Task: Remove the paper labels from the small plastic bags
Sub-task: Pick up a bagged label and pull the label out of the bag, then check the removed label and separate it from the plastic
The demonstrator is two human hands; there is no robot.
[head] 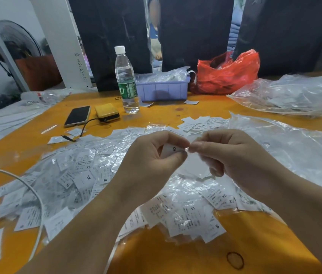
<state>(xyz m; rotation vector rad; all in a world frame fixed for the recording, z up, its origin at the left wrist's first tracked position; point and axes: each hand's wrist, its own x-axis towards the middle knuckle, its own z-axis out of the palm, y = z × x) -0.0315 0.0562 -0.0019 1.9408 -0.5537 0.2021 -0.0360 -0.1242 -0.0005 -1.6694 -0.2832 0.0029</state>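
While the left hand [157,155] pinches a paper label [171,150] printed "S", the right hand [227,157] pinches its clear bag [194,165]. Labels reading "XL" [86,179] and "XS" [220,197] lie mid-bench [205,254].

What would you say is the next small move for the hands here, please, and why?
Probably pull the hands apart so the label slides out of the bag. The left hand pinches a paper label marked S, and the right hand pinches the small clear bag right beside it; the fingertips nearly meet, and the label does not look fully free yet.
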